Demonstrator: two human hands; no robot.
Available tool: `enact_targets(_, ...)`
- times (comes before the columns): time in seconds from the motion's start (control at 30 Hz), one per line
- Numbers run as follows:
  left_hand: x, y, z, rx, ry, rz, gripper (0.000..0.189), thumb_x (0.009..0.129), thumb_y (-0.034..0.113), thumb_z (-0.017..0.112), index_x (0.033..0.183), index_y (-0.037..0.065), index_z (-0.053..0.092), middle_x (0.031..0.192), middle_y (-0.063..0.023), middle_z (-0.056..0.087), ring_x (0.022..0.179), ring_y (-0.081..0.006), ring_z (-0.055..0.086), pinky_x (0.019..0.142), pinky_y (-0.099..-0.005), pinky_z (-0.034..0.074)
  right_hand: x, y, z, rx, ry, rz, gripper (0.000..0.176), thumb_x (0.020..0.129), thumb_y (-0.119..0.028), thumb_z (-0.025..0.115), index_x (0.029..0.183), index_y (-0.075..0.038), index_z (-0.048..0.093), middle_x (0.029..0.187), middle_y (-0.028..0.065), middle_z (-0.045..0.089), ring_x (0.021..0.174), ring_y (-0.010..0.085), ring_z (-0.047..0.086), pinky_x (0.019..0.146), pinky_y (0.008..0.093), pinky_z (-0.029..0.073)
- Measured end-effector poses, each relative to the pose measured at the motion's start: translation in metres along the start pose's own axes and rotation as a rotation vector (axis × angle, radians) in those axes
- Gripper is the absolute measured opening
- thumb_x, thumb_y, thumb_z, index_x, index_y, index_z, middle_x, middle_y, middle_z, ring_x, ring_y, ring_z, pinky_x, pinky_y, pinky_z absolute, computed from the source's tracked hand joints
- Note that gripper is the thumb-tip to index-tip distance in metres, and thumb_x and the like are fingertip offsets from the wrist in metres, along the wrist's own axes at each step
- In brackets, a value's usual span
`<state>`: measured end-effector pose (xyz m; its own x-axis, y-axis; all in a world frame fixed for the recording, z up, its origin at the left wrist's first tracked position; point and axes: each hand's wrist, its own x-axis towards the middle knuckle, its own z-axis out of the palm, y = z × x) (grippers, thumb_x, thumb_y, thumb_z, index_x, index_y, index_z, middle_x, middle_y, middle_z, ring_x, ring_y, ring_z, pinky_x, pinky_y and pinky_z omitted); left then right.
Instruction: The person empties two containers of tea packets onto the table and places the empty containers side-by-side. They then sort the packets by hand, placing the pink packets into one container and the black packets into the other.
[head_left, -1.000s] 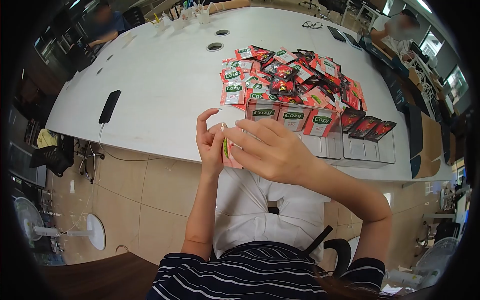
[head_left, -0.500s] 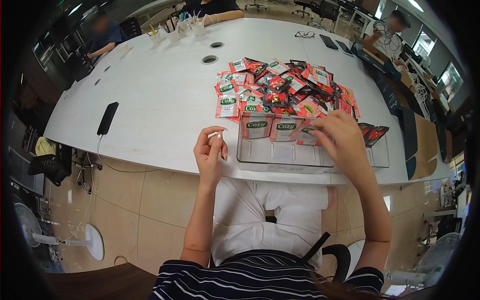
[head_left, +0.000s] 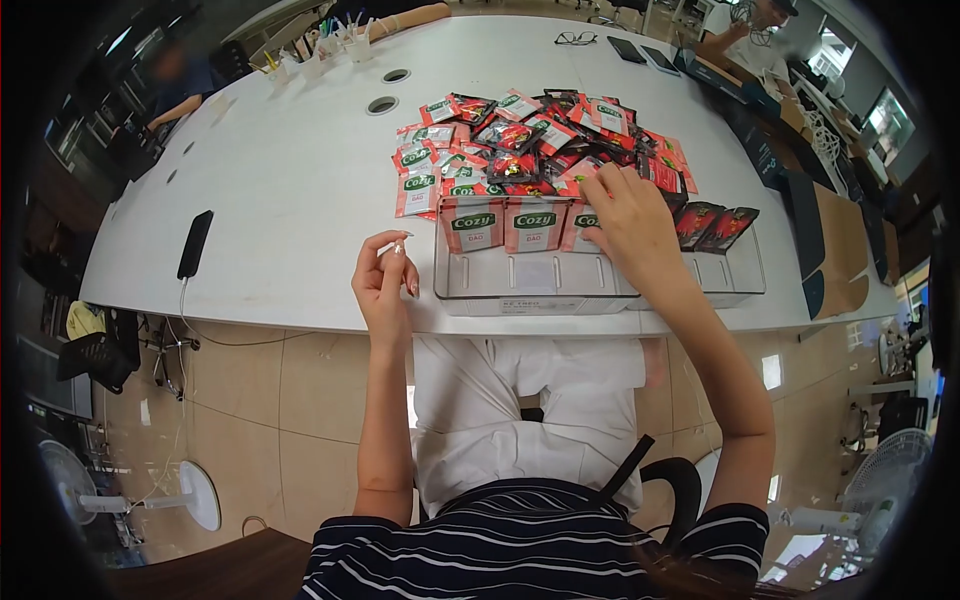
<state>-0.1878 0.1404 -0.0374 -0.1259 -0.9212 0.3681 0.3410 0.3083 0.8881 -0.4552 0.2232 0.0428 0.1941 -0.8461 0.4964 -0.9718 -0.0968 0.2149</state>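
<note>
A clear plastic tray (head_left: pixel 560 303) lies near the table's front edge. Pink Cozy packets (head_left: pixel 535 226) stand in a row along its back wall. Black and red packets (head_left: pixel 716 228) stand at its right part. Over the back wall, my right hand (head_left: pixel 633 222) has its fingers on the third pink packet (head_left: pixel 582 228), which it partly covers. My left hand (head_left: pixel 385 277) hovers left of the tray with its fingers curled together; whether anything is between them cannot be made out. Behind the tray lies a loose heap of pink and black packets (head_left: pixel 515 135).
A phone (head_left: pixel 195 245) with a cable lies at the left. Pen cups (head_left: pixel 355 45), glasses (head_left: pixel 576 38) and two phones (head_left: pixel 627 49) are at the back. Cardboard boxes (head_left: pixel 830 250) stand on the right. Other people (head_left: pixel 185 85) sit around the table.
The view has shifted, so the table contents appear further left and higher. My right hand has turned more palm-down over the third pink packet, which now stands upright in the row.
</note>
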Motion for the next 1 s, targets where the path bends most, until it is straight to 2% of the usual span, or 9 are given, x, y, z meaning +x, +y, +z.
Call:
enact_targets(0.2, 0.000, 0.001, 0.000, -0.001, -0.008, -0.019, 0.016, 0.096, 0.013, 0.050, 0.107, 0.003, 0.057, 0.058, 0.0037, 0.041, 0.054, -0.0041, 0.036, 0.050, -0.0204, 0.028, -0.001, -0.001, -0.012, 0.126, 0.058, 0.029, 0.056, 0.062, -0.020, 0.082, 0.108, -0.007, 0.054, 0.098, 0.0063, 0.052, 0.091, 0.0223, 0.053, 0.077, 0.0339, 0.043)
enact_targets(0.37, -0.001, 0.002, -0.002, -0.024, 0.011, 0.014, 0.017, 0.097, 0.012, 0.048, 0.108, 0.002, 0.056, 0.061, 0.0023, 0.043, 0.056, -0.0045, 0.037, 0.052, -0.0210, 0.029, -0.019, -0.005, -0.073, 0.666, 0.500, 0.313, 0.040, 0.073, -0.007, 0.078, 0.108, -0.005, 0.059, 0.097, 0.0074, 0.060, 0.085, 0.0152, 0.059, 0.075, 0.0281, 0.047)
enact_targets(0.47, 0.000, 0.004, 0.002, -0.028, 0.120, 0.172, 0.016, 0.096, 0.011, 0.047, 0.107, 0.001, 0.055, 0.063, 0.0004, 0.045, 0.057, -0.0056, 0.040, 0.053, -0.0219, 0.032, -0.045, 0.000, -0.123, 0.621, 0.945, 0.058, 0.038, 0.082, -0.002, 0.067, 0.116, 0.006, 0.054, 0.101, 0.0169, 0.061, 0.089, 0.0189, 0.063, 0.078, 0.0266, 0.053)
enact_targets(0.57, -0.002, 0.033, 0.016, 0.068, 0.199, 0.461, 0.014, 0.094, 0.007, 0.046, 0.103, 0.000, 0.054, 0.064, -0.0029, 0.048, 0.057, -0.0081, 0.043, 0.054, -0.0226, 0.036, -0.062, -0.010, -0.177, 0.534, 1.093, -0.248, 0.037, 0.082, -0.002, 0.066, 0.116, 0.006, 0.054, 0.100, 0.0166, 0.061, 0.088, 0.0187, 0.063, 0.078, 0.0266, 0.052)
enact_targets(0.63, -0.012, 0.070, 0.033, -0.061, 0.106, 0.578, 0.015, 0.094, 0.008, 0.045, 0.104, 0.000, 0.051, 0.064, -0.0042, 0.047, 0.060, -0.0122, 0.045, 0.055, -0.0251, 0.038, -0.064, -0.015, -0.206, 0.482, 1.112, -0.405, 0.037, 0.082, -0.002, 0.066, 0.116, 0.006, 0.054, 0.100, 0.0165, 0.061, 0.088, 0.0186, 0.063, 0.078, 0.0266, 0.052)
enact_targets(0.7, -0.025, 0.104, 0.046, -0.088, -0.163, 0.712, 0.025, 0.093, 0.022, 0.054, 0.112, 0.006, 0.050, 0.083, -0.0012, 0.047, 0.075, -0.0151, 0.044, 0.068, -0.0298, 0.037, -0.067, -0.017, -0.224, 0.449, 1.121, -0.457, 0.036, 0.083, -0.002, 0.066, 0.116, 0.006, 0.054, 0.099, 0.0163, 0.061, 0.087, 0.0184, 0.063, 0.078, 0.0266, 0.052)
enact_targets(0.8, -0.051, 0.158, 0.072, -0.296, -0.531, 0.607, 0.026, 0.090, 0.025, 0.058, 0.115, 0.018, 0.056, 0.098, 0.0032, 0.050, 0.090, -0.0160, 0.048, 0.082, -0.0377, 0.035, -0.069, -0.012, -0.233, 0.434, 1.132, -0.473, 0.036, 0.083, -0.002, 0.065, 0.116, 0.006, 0.054, 0.099, 0.0161, 0.061, 0.087, 0.0182, 0.063, 0.078, 0.0266, 0.052)
enact_targets(0.93, -0.081, 0.205, 0.109, -0.770, -0.621, 0.390, 0.013, 0.091, 0.019, 0.054, 0.097, 0.025, 0.065, 0.097, 0.0074, 0.056, 0.092, -0.0100, 0.054, 0.089, -0.0413, 0.035, -0.078, -0.008, -0.227, 0.415, 1.159, -0.477, 0.035, 0.083, -0.002, 0.065, 0.116, 0.006, 0.055, 0.098, 0.0157, 0.062, 0.086, 0.0180, 0.062, 0.077, 0.0266, 0.052)
enact_targets(1.0, -0.079, 0.208, 0.121, -0.828, -0.662, 0.495, 0.014, 0.092, 0.020, 0.053, 0.098, 0.024, 0.065, 0.098, 0.0063, 0.056, 0.094, -0.0108, 0.054, 0.090, -0.0410, 0.036, -0.079, -0.006, -0.222, 0.410, 1.178, -0.465, 0.035, 0.083, -0.002, 0.065, 0.116, 0.006, 0.055, 0.098, 0.0156, 0.062, 0.086, 0.0179, 0.062, 0.077, 0.0267, 0.052)
